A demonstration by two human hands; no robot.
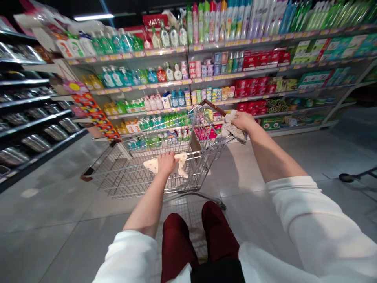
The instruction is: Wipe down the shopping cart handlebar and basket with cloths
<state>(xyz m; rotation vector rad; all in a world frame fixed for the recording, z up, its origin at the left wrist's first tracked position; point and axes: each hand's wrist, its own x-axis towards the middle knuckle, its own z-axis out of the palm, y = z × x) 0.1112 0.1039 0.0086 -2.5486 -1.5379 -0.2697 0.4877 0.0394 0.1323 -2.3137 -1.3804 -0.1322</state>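
In front of me stands a wire shopping cart [123, 177], side-on, its handle [213, 107] at the right end. My left hand [167, 162] grips a cream cloth with spots [182, 163], pressed on the cart's near top rail. The cloth hangs over the rail on both sides of my fingers. At the handle corner, my right hand [243, 121] is closed on a greyish crumpled cloth [232, 127] that touches the cart. The cart basket shows bare wire inside.
Shelves [165, 53] with bottles, tubs and boxes run along behind the cart. Metal pans [37, 142] fill a rack on the left. A black caster wheel [346, 178] on a metal frame stands on the tiled floor [250, 220] at right.
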